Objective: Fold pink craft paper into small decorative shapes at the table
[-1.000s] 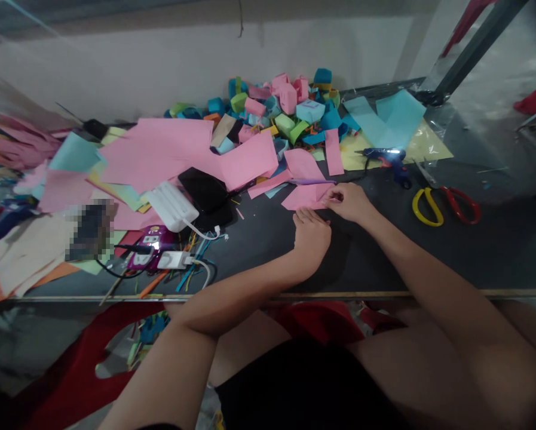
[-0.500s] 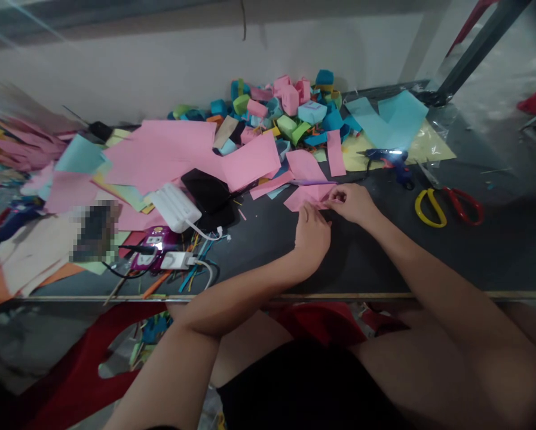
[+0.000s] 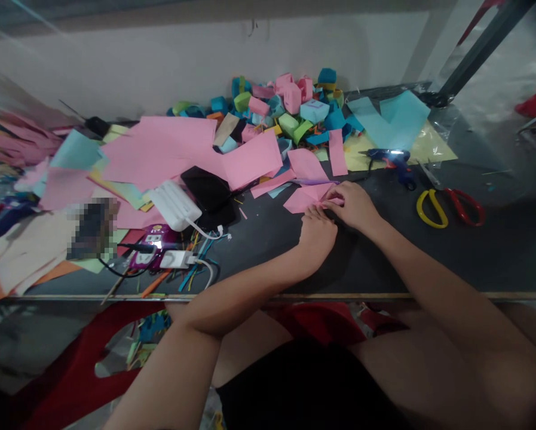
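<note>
A folded piece of pink paper (image 3: 301,199) lies on the dark tabletop, creased and pointed at its left side. My left hand (image 3: 318,236) presses on its near edge with curled fingers. At its right end my right hand (image 3: 352,206) pinches the paper between thumb and fingers. Both hands sit close together and cover part of the paper. Just beyond them lies a thin purple stick, perhaps a pen (image 3: 315,181), beside another pink sheet (image 3: 306,164) and a narrow pink strip (image 3: 272,184).
Colourful folded paper pieces (image 3: 290,98) are heaped by the wall. To the right lie a blue glue gun (image 3: 397,164) and scissors with yellow and red handles (image 3: 432,209). Leftward are a white power bank (image 3: 175,205), a purple power strip (image 3: 153,245) and pink sheets (image 3: 160,149).
My left hand has shifted slightly right and nearer to me, its fingers more curled. My right hand stays at the paper's right end. More of the folded pink paper shows.
</note>
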A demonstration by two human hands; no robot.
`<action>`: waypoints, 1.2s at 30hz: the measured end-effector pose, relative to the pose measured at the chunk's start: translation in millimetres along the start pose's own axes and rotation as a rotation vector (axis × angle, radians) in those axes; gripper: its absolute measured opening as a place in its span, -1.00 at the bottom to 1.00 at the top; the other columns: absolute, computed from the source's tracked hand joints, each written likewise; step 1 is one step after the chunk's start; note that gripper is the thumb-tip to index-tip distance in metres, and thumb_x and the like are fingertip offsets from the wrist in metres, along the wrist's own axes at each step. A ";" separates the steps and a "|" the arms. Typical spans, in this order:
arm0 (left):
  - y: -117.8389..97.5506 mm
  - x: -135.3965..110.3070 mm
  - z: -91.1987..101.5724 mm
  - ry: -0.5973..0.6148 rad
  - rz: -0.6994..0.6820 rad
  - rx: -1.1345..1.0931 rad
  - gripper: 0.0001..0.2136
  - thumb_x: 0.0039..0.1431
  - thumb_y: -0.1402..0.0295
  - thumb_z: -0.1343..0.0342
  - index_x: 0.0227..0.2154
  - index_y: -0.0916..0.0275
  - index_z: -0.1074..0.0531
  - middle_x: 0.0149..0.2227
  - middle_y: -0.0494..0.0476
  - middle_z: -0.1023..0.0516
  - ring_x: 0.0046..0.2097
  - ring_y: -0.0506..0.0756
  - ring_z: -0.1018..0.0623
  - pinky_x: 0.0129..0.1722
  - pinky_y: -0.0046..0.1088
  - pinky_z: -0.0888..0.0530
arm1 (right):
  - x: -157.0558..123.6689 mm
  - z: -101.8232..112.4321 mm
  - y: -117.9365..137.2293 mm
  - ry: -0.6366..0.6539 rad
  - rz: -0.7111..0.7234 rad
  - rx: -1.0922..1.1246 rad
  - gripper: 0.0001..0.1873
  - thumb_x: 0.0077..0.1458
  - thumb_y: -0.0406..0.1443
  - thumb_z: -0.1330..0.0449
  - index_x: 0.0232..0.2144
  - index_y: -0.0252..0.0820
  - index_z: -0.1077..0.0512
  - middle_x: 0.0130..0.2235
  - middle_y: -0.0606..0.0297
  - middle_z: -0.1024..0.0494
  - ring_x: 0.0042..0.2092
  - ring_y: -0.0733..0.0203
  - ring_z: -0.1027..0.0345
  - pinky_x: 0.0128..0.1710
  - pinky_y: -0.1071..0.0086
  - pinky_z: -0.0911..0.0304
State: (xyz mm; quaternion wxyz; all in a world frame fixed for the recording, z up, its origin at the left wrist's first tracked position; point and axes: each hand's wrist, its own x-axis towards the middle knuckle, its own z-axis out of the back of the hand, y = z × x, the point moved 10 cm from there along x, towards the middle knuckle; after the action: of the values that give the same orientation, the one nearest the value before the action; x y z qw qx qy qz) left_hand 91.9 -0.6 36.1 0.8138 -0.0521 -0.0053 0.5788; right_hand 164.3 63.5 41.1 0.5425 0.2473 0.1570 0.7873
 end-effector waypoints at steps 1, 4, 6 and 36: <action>0.0 0.0 -0.2 -0.007 -0.003 0.002 -0.56 0.39 0.53 0.14 0.23 0.59 -0.37 0.15 0.68 -0.48 0.25 0.45 -0.47 0.02 -0.08 -0.55 | 0.2 1.4 -1.3 -0.003 -0.012 0.006 -0.91 0.15 -0.23 -0.30 -0.36 -0.10 -0.57 -0.26 0.19 -0.59 -0.16 0.04 -0.40 -0.07 0.19 -0.23; -0.4 0.1 -2.2 -0.003 -0.013 0.033 -0.55 0.42 0.50 0.18 0.23 0.64 -0.34 0.18 0.74 -0.43 0.24 0.46 -0.48 0.01 -0.09 -0.55 | 0.6 4.6 -11.3 0.004 -0.088 0.015 -0.91 0.11 -0.25 -0.30 -0.36 -0.14 -0.57 -0.33 0.21 -0.59 -0.27 0.11 -0.40 -0.22 0.27 -0.23; -1.1 0.2 -2.7 0.004 -0.019 0.063 -0.55 0.42 0.50 0.18 0.24 0.65 -0.33 0.18 0.75 -0.42 0.24 0.45 -0.49 0.00 -0.11 -0.55 | 0.7 5.4 -19.5 0.023 -0.146 0.019 -0.90 0.08 -0.24 -0.32 -0.39 -0.15 -0.58 -0.39 0.24 -0.59 -0.35 0.16 -0.40 -0.30 0.30 -0.21; -4.6 -0.6 5.1 0.013 -0.067 0.234 -0.61 0.35 0.53 0.06 0.15 0.55 -0.46 0.10 0.66 -0.53 0.08 0.39 -0.62 -0.12 -0.20 -0.55 | -7.7 13.7 -5.7 -0.232 0.033 -0.179 -0.53 0.11 0.10 -0.26 -0.17 -0.13 -0.55 -0.05 0.00 -0.51 0.05 -0.24 -0.33 0.08 -0.09 -0.27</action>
State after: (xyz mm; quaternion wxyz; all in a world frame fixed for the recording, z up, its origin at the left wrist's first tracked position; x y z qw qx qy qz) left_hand 95.7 -2.2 41.5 0.8332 0.0398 0.0658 0.5476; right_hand 178.6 58.1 47.9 0.5637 0.2898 0.0181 0.7732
